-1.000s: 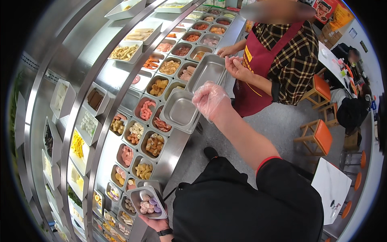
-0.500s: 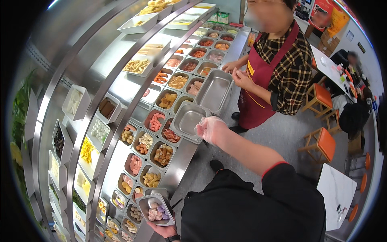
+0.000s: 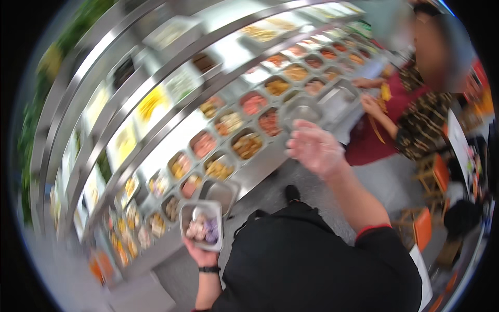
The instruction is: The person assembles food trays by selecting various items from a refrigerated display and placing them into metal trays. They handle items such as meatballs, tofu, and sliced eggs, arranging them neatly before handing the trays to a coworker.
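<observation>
My left hand point(image 3: 201, 256), with a dark wristband, is closed on a small metal pan point(image 3: 220, 235) and holds it up in front of the counter. Pinkish and purple balls point(image 3: 204, 230) lie in the pan. Just behind it, at the counter's edge, shows a metal pan point(image 3: 222, 191) with nothing seen inside. My right hand point(image 3: 314, 148), in a clear glove, hangs in the air with loosely bent fingers apart and nothing in them. Beyond its fingertips stands a shallow metal pan point(image 3: 301, 110), with a longer metal pan point(image 3: 339, 98) next to it. The picture is blurred.
Metal tubs of food, such as browned pieces point(image 3: 247, 144) and pink pieces point(image 3: 254, 103), line the counter point(image 3: 265, 171). Steel rails and white-tray shelves rise at left. A person in a maroon apron point(image 3: 370, 140) stands right, near orange stools point(image 3: 424, 229).
My view has turned, so the counter lies more across it. My left hand has lifted the pan of balls off the counter's edge. My right hand has drawn back from the shallow pan.
</observation>
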Tool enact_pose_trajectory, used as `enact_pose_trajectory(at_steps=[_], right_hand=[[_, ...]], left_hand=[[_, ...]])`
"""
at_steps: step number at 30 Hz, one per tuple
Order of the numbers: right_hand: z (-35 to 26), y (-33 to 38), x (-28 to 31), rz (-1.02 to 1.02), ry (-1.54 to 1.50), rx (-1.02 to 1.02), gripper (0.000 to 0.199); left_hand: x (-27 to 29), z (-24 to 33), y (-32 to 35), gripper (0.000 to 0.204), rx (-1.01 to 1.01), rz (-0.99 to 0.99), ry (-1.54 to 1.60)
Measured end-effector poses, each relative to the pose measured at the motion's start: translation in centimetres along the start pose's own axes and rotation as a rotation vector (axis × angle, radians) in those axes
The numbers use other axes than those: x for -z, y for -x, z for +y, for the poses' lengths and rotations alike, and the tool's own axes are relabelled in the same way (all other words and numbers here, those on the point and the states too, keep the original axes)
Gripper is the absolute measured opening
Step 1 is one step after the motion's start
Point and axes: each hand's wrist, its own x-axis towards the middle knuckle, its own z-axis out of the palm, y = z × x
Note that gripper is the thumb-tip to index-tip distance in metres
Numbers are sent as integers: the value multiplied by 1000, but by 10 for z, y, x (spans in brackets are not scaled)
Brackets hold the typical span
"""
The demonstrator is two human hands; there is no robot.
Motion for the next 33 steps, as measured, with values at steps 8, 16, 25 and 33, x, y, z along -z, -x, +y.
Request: enact_pose_trajectory(at_steps=[8,16,25,33], right_hand=[[146,42,-47,101,488,-294,41],[297,62,-124,-538,1534,-8,55],[350,52,-160,-718,1951,-98,25],[369,72,-140,-671,1780,240,28]], left_hand=[[-8,32,33,76,-130,-189,-94],[-8,44,59,74,-140,-244,-137],[11,29,70,79,-25,-355,-96],[17,33,78,75,-14,-309,-70]])
